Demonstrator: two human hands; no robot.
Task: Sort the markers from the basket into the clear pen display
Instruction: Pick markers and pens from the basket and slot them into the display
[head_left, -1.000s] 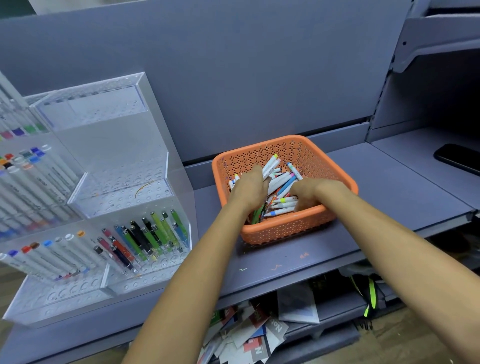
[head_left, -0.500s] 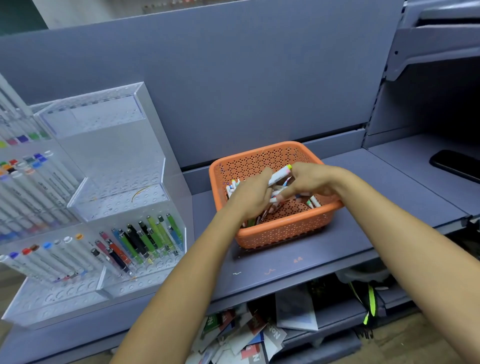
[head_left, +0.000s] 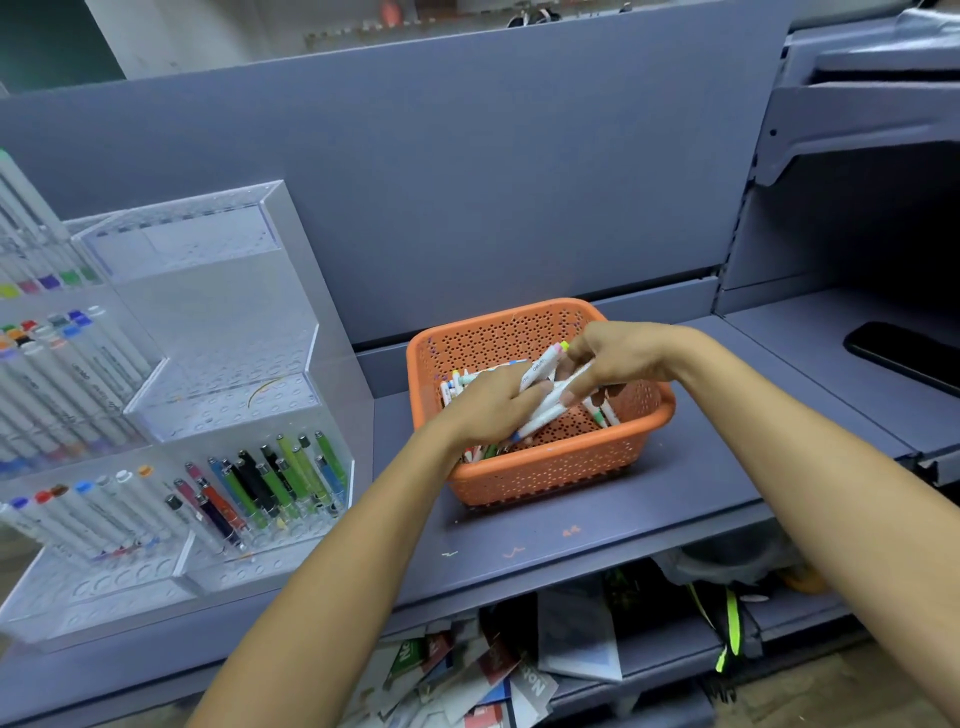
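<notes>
An orange perforated basket sits on the grey shelf and holds several white markers with coloured caps. My left hand grips a bundle of white markers above the basket's left half. My right hand pinches the upper ends of those same markers, one with a yellow cap. The clear pen display stands to the left, tiered, with rows of markers in its lower and left compartments.
A black phone lies on the shelf at the far right. Below the shelf edge lie papers and a dark bag with a neon strap. A grey back panel rises behind the basket.
Both hands lifted out of the basket's bottom with markers. My right hand moved left and up to meet the bundle in my left hand.
</notes>
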